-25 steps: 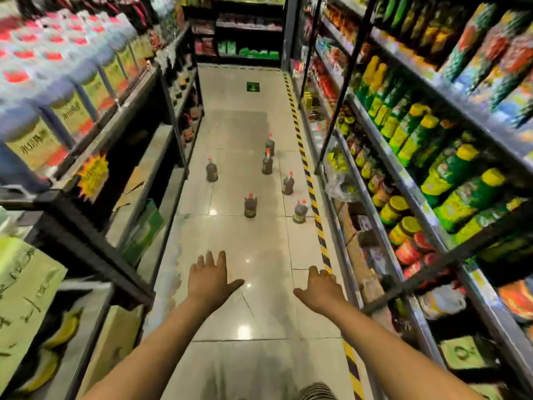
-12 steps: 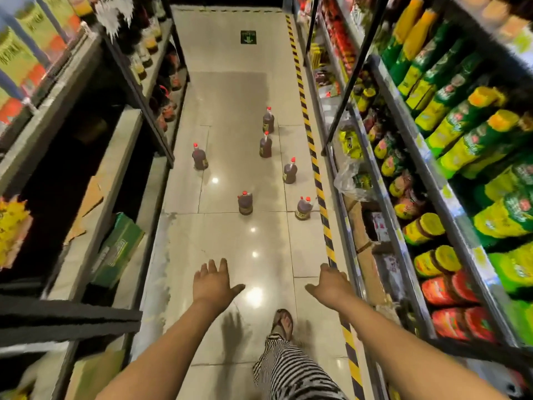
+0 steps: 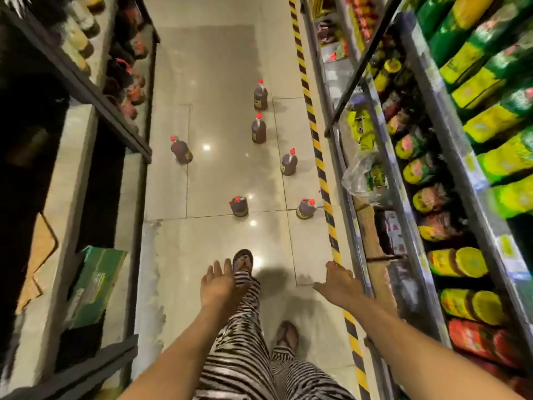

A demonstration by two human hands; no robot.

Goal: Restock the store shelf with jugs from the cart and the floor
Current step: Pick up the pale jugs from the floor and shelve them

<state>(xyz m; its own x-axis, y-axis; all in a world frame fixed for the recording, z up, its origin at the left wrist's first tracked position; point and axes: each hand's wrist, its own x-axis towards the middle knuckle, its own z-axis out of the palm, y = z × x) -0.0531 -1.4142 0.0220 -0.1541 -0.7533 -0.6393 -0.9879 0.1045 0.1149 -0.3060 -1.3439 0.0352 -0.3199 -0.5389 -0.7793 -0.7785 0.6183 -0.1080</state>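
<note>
Several dark brown jugs with red caps stand scattered on the glossy aisle floor ahead. The nearest two are one jug (image 3: 239, 206) in the middle and another jug (image 3: 306, 208) by the striped floor tape. More stand beyond, among them a jug (image 3: 181, 150) on the left and a jug (image 3: 289, 163) on the right. My left hand (image 3: 219, 285) and my right hand (image 3: 338, 282) reach forward above the floor, fingers relaxed, holding nothing. Both hands are well short of the jugs. No cart is visible.
Dark shelving (image 3: 86, 82) lines the left, with a green carton (image 3: 96, 281) on a low shelf. The right shelving (image 3: 432, 168) is packed with green, yellow and red bottles. Yellow-black tape (image 3: 320, 168) runs along the floor. My striped trouser legs and sandals (image 3: 242, 259) step forward.
The view has tilted further down and moved forward along the aisle. The jugs are closer. My left foot has stepped ahead under my left hand. Both hands stay empty.
</note>
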